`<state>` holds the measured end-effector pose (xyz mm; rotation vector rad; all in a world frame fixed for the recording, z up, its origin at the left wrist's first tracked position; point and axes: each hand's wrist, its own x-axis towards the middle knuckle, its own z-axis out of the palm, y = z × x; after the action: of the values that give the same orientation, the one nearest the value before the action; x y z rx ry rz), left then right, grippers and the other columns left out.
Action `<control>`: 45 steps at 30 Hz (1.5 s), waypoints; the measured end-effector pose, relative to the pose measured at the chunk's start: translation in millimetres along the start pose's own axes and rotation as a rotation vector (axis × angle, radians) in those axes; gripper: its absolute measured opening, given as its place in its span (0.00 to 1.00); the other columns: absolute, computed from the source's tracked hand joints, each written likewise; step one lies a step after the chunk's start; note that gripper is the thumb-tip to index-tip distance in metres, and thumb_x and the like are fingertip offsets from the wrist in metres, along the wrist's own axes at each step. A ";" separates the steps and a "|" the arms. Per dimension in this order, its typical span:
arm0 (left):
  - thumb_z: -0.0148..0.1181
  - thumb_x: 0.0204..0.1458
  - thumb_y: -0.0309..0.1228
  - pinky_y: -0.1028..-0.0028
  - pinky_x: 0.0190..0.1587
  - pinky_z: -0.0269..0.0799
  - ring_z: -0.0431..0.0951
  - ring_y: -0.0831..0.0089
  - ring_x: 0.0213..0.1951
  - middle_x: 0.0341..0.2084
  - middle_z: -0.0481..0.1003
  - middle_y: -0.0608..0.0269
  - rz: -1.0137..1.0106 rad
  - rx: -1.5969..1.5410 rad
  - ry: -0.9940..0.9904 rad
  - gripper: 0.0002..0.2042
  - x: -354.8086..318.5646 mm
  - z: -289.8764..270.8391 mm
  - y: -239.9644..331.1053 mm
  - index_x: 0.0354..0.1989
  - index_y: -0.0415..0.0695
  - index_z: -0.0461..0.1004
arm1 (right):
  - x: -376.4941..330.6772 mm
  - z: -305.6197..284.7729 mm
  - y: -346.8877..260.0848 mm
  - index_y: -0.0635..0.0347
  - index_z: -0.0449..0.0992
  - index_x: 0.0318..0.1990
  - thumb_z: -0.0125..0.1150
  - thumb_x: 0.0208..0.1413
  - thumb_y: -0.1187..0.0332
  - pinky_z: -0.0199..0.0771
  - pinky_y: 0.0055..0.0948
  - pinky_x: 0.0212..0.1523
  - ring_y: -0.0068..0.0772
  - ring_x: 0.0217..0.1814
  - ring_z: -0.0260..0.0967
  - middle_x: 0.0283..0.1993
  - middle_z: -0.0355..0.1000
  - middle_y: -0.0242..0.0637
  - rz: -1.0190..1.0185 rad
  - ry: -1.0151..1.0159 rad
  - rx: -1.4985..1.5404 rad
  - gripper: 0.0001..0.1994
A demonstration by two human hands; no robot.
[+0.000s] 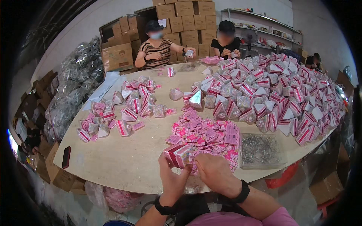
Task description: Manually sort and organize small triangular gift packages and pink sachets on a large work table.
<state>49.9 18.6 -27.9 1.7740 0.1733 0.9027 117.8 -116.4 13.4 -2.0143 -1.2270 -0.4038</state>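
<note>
Packet (178,154) sits at the near worktop (124,162) edge, pinched between both hands: left hand (171,180) grips from 7 o'clock, right hand (214,172) from 4 o'clock, long axis running 10-to-4, card pile (205,136) just beyond at 1 o'clock.

Black wristbands, pink sleeve (279,218), bare forearms.

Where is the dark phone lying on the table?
In the head view, the phone lies at the table's near left edge, left of both hands, below the small packet pile.
</note>
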 end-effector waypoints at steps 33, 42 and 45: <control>0.61 0.46 0.38 0.63 0.51 0.66 0.69 0.52 0.51 0.48 0.69 0.47 0.268 0.623 -0.792 0.25 101.0 33.4 -37.6 0.52 0.40 0.66 | -87.4 -131.9 159.6 0.64 0.73 0.29 0.58 0.44 0.74 0.69 0.41 0.37 0.51 0.34 0.69 0.31 0.70 0.47 0.459 -0.326 -0.410 0.05; 0.66 0.40 0.35 0.65 0.49 0.66 0.70 0.54 0.44 0.42 0.68 0.48 0.150 0.660 -0.847 0.32 117.0 76.9 -63.4 0.56 0.41 0.62 | -90.3 -121.2 187.8 0.63 0.72 0.28 0.57 0.42 0.74 0.67 0.42 0.35 0.51 0.33 0.68 0.29 0.68 0.47 0.456 -0.299 -0.219 0.04; 0.67 0.39 0.33 0.67 0.48 0.66 0.71 0.60 0.42 0.40 0.69 0.52 0.024 0.498 -0.798 0.32 124.7 69.0 -71.1 0.55 0.41 0.63 | -85.3 -125.1 186.8 0.64 0.70 0.26 0.57 0.41 0.75 0.65 0.37 0.33 0.46 0.31 0.66 0.27 0.66 0.45 0.484 -0.268 -0.121 0.04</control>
<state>203.3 60.3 -37.1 2.4683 -0.1580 0.1057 249.6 -312.6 -30.9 -2.4380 -0.8326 0.0312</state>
